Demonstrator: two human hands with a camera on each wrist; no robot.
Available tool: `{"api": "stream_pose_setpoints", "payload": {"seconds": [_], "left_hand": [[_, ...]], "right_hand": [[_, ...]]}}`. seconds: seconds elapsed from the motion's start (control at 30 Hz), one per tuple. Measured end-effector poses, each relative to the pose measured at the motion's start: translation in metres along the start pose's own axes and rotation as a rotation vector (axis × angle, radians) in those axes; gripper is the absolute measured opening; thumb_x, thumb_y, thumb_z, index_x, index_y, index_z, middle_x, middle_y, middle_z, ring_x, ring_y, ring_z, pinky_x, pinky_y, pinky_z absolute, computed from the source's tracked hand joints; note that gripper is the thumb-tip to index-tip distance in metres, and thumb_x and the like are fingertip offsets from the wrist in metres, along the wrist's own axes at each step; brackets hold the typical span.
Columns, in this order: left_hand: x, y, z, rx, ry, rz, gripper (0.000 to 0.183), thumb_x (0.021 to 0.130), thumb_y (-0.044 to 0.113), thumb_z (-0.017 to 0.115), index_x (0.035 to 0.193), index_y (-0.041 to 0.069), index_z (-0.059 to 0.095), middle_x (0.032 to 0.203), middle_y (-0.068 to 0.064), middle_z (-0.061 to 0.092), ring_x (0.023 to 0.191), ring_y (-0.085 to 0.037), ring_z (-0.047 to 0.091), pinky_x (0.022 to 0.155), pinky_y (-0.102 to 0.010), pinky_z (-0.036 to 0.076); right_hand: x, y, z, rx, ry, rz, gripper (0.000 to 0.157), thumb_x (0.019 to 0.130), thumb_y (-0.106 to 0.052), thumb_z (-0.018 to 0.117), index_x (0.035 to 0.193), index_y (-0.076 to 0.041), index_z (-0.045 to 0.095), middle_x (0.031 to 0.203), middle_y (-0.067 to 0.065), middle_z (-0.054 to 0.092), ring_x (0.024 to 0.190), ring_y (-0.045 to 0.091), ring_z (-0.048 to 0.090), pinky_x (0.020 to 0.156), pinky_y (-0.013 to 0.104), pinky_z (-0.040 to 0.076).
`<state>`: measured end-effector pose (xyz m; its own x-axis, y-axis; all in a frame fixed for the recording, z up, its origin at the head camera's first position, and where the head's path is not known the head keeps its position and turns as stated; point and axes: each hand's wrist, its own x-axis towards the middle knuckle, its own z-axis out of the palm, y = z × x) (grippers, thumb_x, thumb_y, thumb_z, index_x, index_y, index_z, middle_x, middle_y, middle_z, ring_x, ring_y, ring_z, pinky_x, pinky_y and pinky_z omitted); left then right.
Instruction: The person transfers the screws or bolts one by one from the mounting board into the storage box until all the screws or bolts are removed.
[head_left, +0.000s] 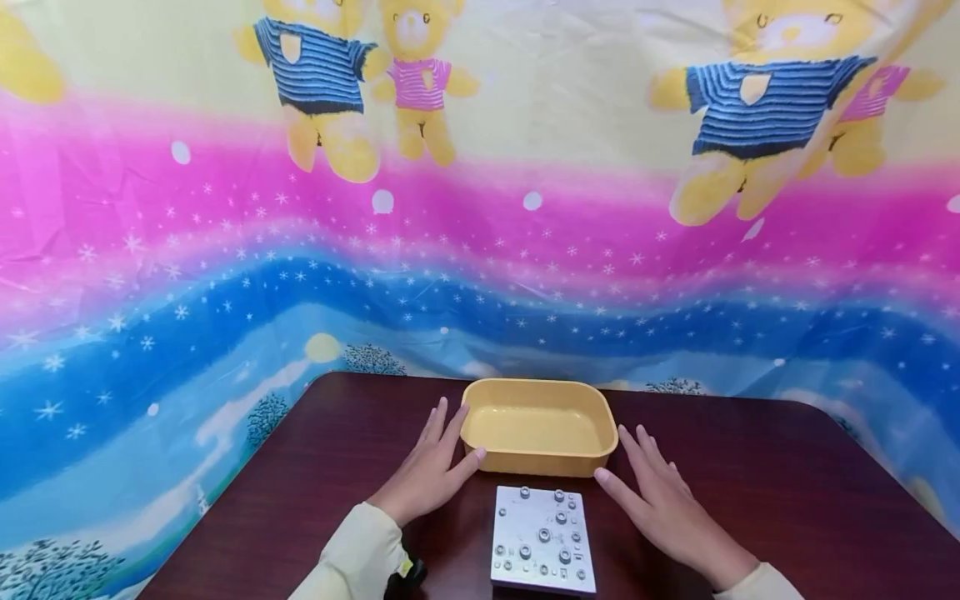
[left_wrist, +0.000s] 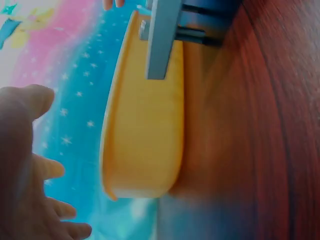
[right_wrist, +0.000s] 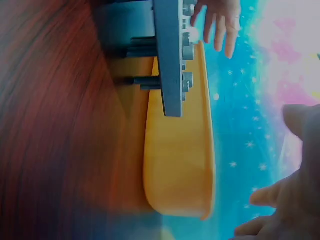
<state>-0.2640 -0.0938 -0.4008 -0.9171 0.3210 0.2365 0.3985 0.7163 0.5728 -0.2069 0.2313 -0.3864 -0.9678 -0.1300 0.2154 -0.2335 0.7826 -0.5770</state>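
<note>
My left sleeve (head_left: 356, 550): pale cream, plain, loose cloth, softly creased, ending at the wrist. At its inner edge, a small black wrist piece (head_left: 412, 580) with a yellow-green patch (head_left: 406, 567); finer detail too small to read. My right sleeve (head_left: 761, 585): same pale cream, only the cuff end in sight. Left grip (head_left: 429, 471) and right grip (head_left: 663, 510): both bare.

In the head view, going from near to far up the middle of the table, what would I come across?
Metal plate → tray → curtain.
</note>
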Motion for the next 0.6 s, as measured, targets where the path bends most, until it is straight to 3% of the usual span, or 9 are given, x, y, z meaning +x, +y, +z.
{"api": "stream_pose_setpoints", "payload": {"seconds": [0.23, 0.4, 0.6], "left_hand": [[0.012, -0.006, 0.011, -0.181, -0.015, -0.052, 0.073, 0.094, 0.057, 0.047, 0.155, 0.035, 0.013, 0.161, 0.0, -0.005, 0.146, -0.03, 0.011, 0.109, -0.058, 0.022], [0.026, -0.01, 0.018, -0.295, 0.021, -0.091, 0.073, 0.095, 0.053, 0.048, 0.156, 0.03, 0.015, 0.162, -0.006, -0.001, 0.144, -0.035, 0.015, 0.108, -0.06, 0.021], [0.038, -0.019, 0.023, -0.466, 0.027, -0.175, 0.07, 0.097, 0.044, 0.049, 0.156, 0.024, 0.017, 0.161, -0.008, 0.006, 0.145, -0.035, 0.008, 0.11, -0.061, 0.014]], "right_hand": [[0.013, 0.006, 0.0, 0.115, -0.045, 0.073, 0.077, 0.096, -0.059, 0.039, 0.156, -0.014, 0.018, 0.16, 0.019, 0.003, 0.14, 0.049, 0.013, 0.1, 0.071, 0.02], [0.022, 0.011, 0.002, 0.192, -0.064, 0.124, 0.078, 0.096, -0.06, 0.037, 0.155, -0.013, 0.019, 0.16, 0.017, 0.003, 0.143, 0.045, 0.009, 0.103, 0.069, 0.015], [0.029, 0.012, 0.01, 0.296, -0.082, 0.166, 0.077, 0.096, -0.059, 0.039, 0.155, -0.014, 0.019, 0.161, 0.01, 0.005, 0.145, 0.037, 0.007, 0.108, 0.063, 0.012]]}}
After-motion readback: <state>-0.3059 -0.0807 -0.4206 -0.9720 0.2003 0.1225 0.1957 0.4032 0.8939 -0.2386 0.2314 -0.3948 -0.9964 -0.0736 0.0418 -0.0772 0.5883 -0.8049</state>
